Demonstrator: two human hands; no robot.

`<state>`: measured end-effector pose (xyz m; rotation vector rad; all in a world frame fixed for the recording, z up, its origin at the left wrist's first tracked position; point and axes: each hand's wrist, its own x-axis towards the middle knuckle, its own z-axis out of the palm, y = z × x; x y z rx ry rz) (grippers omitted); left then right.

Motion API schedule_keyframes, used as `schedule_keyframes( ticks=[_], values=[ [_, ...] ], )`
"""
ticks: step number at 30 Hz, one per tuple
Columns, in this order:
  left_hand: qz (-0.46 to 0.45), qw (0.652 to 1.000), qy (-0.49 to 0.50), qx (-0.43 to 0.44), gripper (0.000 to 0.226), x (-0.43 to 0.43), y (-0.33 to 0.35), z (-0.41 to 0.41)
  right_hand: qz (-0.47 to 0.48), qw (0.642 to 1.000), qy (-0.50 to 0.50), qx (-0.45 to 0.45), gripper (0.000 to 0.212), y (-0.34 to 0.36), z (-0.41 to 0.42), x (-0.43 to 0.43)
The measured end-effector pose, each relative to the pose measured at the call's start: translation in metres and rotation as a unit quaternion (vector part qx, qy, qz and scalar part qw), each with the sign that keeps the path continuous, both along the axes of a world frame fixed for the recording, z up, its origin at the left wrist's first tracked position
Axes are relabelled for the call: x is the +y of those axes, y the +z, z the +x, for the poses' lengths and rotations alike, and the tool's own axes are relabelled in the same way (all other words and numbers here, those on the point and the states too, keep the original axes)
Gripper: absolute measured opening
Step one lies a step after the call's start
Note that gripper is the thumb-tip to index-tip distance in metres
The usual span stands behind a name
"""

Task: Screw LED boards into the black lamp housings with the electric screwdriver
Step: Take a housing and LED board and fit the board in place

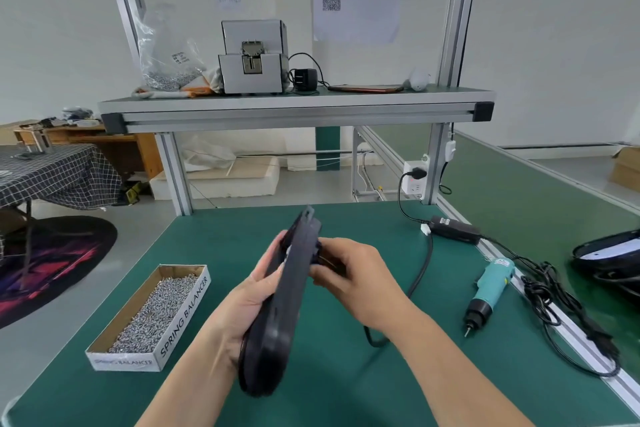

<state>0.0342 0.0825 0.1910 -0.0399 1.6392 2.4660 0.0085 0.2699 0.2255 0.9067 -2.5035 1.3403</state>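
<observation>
I hold a long black lamp housing (284, 305) on edge above the green table (346, 374), its narrow end pointing away from me. My left hand (249, 291) grips its left side from below. My right hand (349, 274) pinches its right side near the middle; what lies under those fingers is hidden. The teal electric screwdriver (491, 288) lies on the table to the right, bit toward me, untouched. A cardboard box of silver screws (156, 312) sits at the left. Another black housing with a white board inside (609, 253) rests at the far right.
A black power adapter (453, 229) and tangled cables (554, 305) lie along the table's right rail. An aluminium-framed shelf (294, 107) above carries a screw feeder machine (254, 57), a bag of screws and a phone. A wall socket (415, 177) is on the right post.
</observation>
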Motion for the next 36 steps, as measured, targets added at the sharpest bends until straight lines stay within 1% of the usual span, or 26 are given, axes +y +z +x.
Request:
schedule_keyframes(
  ticks=[1, 2, 3, 4, 5, 6, 8, 9, 10, 11, 13, 15, 18, 20, 23, 26, 29, 36],
  values=[
    [-0.001, 0.999, -0.016, 0.029, 0.059, -0.001, 0.006, -0.002, -0.014, 0.999, 0.031, -0.039, 0.025, 0.003, -0.001, 0.005],
    [-0.011, 0.998, -0.026, 0.058, 0.058, -0.003, 0.011, -0.002, -0.053, 0.995, 0.048, -0.075, 0.033, 0.008, -0.002, 0.011],
    [-0.035, 0.996, -0.028, 0.083, 0.057, -0.005, 0.017, -0.001, -0.110, 0.987, 0.041, -0.107, 0.035, 0.015, -0.004, 0.018],
    [-0.053, 0.993, -0.015, 0.105, 0.058, -0.007, 0.022, -0.001, -0.168, 0.977, 0.018, -0.131, 0.029, 0.023, -0.006, 0.026],
    [-0.068, 0.990, 0.000, 0.122, 0.059, -0.008, 0.026, -0.003, -0.200, 0.968, -0.015, -0.150, 0.020, 0.031, -0.007, 0.035],
    [-0.080, 0.987, 0.010, 0.137, 0.059, -0.008, 0.030, -0.003, -0.200, 0.964, -0.029, -0.173, 0.019, 0.039, -0.006, 0.042],
    [-0.117, 0.976, 0.026, 0.183, 0.051, -0.007, 0.039, 0.000, -0.135, 0.967, 0.001, -0.214, 0.049, 0.051, 0.000, 0.047],
    [-0.141, 0.968, 0.030, 0.204, 0.047, -0.005, 0.043, 0.003, -0.085, 0.973, 0.018, -0.215, 0.060, 0.053, 0.003, 0.047],
    [-0.167, 0.960, 0.028, 0.225, 0.043, -0.003, 0.046, 0.006, -0.040, 0.978, 0.032, -0.204, 0.065, 0.055, 0.009, 0.044],
    [-0.192, 0.950, 0.016, 0.246, 0.040, -0.001, 0.048, 0.009, -0.004, 0.980, 0.048, -0.194, 0.067, 0.056, 0.013, 0.040],
    [-0.226, 0.931, -0.009, 0.287, 0.036, 0.004, 0.048, 0.014, 0.023, 0.981, 0.062, -0.180, 0.059, 0.056, 0.019, 0.032],
    [-0.235, 0.923, -0.018, 0.304, 0.034, 0.006, 0.048, 0.018, 0.019, 0.984, 0.061, -0.168, 0.047, 0.056, 0.021, 0.030],
    [-0.233, 0.920, -0.008, 0.313, 0.034, 0.007, 0.047, 0.020, 0.031, 0.987, 0.051, -0.149, 0.042, 0.053, 0.026, 0.029],
    [-0.226, 0.922, -0.005, 0.314, 0.035, 0.007, 0.046, 0.021, 0.041, 0.993, 0.035, -0.109, 0.039, 0.051, 0.028, 0.027],
    [-0.206, 0.926, 0.001, 0.315, 0.035, 0.006, 0.045, 0.022, 0.015, 0.999, 0.006, -0.028, 0.035, 0.045, 0.030, 0.022],
    [-0.200, 0.925, 0.010, 0.322, 0.035, 0.006, 0.044, 0.023, -0.014, 1.000, -0.006, 0.016, 0.032, 0.039, 0.034, 0.019],
    [-0.187, 0.927, 0.013, 0.324, 0.038, 0.007, 0.041, 0.024, -0.019, 0.998, -0.019, 0.048, 0.032, 0.034, 0.036, 0.016],
    [-0.191, 0.927, 0.017, 0.322, 0.045, 0.006, 0.032, 0.022, 0.036, 0.991, -0.036, 0.123, 0.032, 0.028, 0.036, 0.012]
  ],
)
